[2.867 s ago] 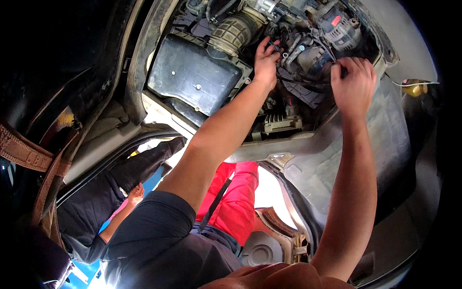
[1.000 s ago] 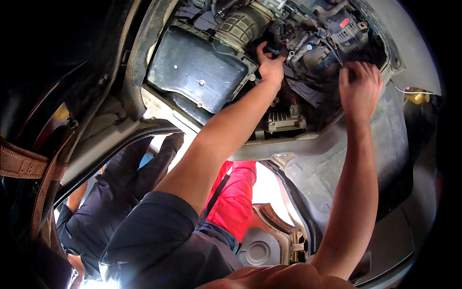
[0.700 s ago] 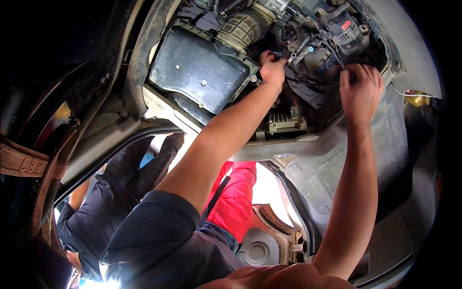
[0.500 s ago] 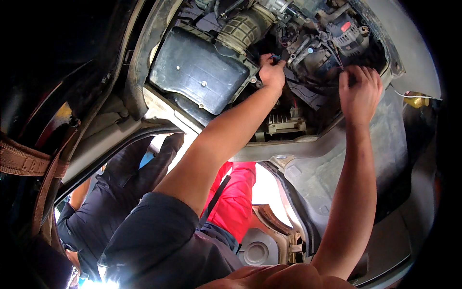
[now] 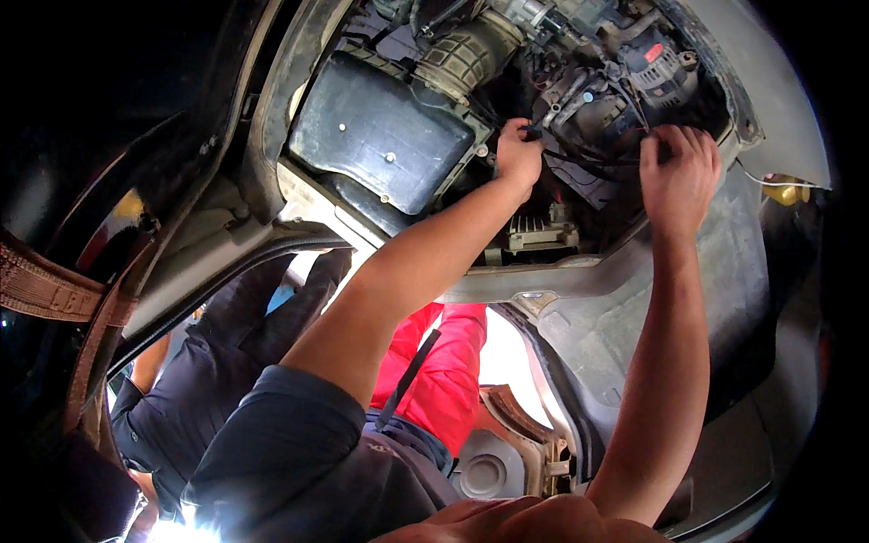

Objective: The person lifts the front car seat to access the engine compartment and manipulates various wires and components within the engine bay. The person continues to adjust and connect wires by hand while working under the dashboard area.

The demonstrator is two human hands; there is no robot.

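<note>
Over an open engine bay, my left hand [image 5: 520, 161] is closed, its fingers pinching a small dark piece at the end of a black cable [image 5: 593, 168]. That cable sags across toward my right hand [image 5: 681, 181]. My right hand is curled with its fingertips pressed together on thin wires [image 5: 641, 116] that come down from beside the alternator [image 5: 661, 74]. The palm side of this hand is hidden. Left of my left hand sits the black air filter box [image 5: 380, 136], joined to a ribbed intake hose [image 5: 466, 56].
A finned metal module [image 5: 541, 233] lies below my hands, near the bay's frame [image 5: 507, 286]. A brown strap [image 5: 54, 290] hangs at the left. Another person in dark clothes [image 5: 195, 380] and red trousers [image 5: 453, 362] are visible below. A yellow part [image 5: 786, 192] is at right.
My left hand has moved slightly down and right with the dark piece, and more black cable shows between the hands. My right hand has barely moved. The whole view has shifted slightly.
</note>
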